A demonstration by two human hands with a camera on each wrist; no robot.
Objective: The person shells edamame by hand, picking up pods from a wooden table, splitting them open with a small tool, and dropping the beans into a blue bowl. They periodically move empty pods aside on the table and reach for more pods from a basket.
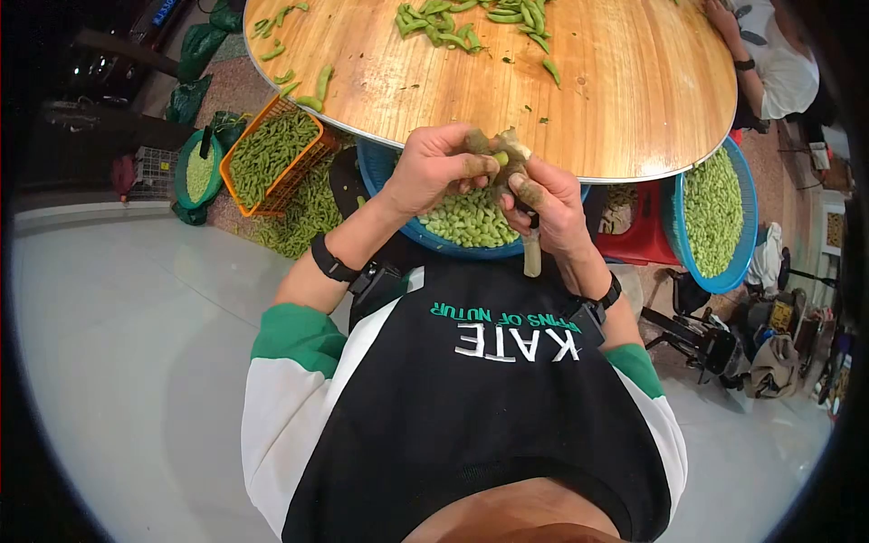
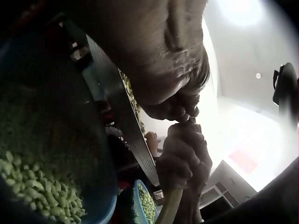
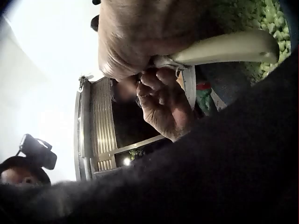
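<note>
Over the near table edge in the head view, my left hand (image 1: 434,172) pinches a green bean pod (image 1: 501,158) between thumb and fingers. My right hand (image 1: 554,206) meets it there, fingers curled round a tool with a pale handle (image 1: 532,255) that points down toward my body. The tool's working end is hidden by the fingers. Brownish coverings or stains show on the fingertips of both hands. Directly below, a blue basin (image 1: 376,167) holds many shelled green beans (image 1: 471,222). The right wrist view shows the pale handle (image 3: 229,49) sticking out of the fist.
A round wooden table (image 1: 625,109) bears scattered pods (image 1: 434,23). To the left stand an orange crate (image 1: 317,145) of pods and a green basin (image 1: 215,167). Another blue basin (image 1: 749,208) of beans is at right, near a red stool (image 1: 638,231). Another person (image 1: 783,68) sits across.
</note>
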